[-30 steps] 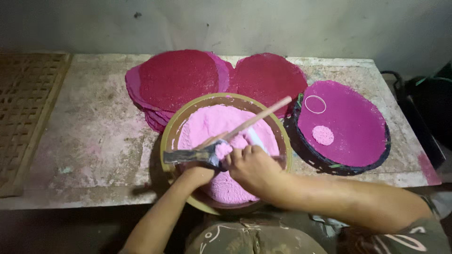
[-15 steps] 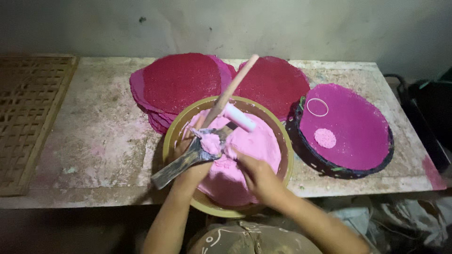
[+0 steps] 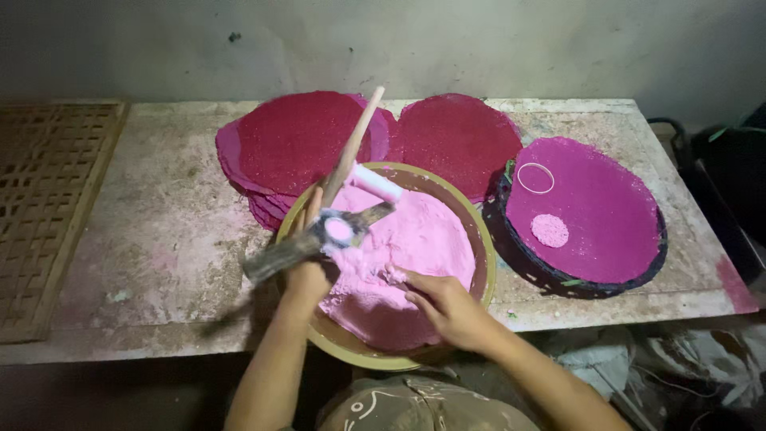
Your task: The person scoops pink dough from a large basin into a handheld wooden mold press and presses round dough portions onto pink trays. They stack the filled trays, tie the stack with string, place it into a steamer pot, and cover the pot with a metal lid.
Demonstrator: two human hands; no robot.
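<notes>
A wide yellow-rimmed bowl (image 3: 481, 239) at the table's near edge holds a mound of pale pink powder (image 3: 419, 239). Over the bowl's left side, my left hand (image 3: 307, 267) grips a bundle of tools: a long wooden stick (image 3: 352, 148) slanting up and away, a flat metal blade (image 3: 275, 257) pointing left, and a small cup filled with pink (image 3: 338, 230). A short pale pink cylinder (image 3: 377, 183) lies against the stick. My right hand (image 3: 445, 307) rests palm down on the powder near the front of the bowl, fingers spread.
Behind the bowl lie a stack of dark red round sheets (image 3: 295, 140) and another red round sheet (image 3: 456, 134). At the right a dark-rimmed round tray (image 3: 586, 207) carries a magenta sheet, a white ring (image 3: 535, 177) and a small pink disc (image 3: 549, 230). A woven rack (image 3: 40, 199) sits at the left.
The stick has swung from lying across the bowl to slanting up and away. My right hand left the tools and dropped onto the powder.
</notes>
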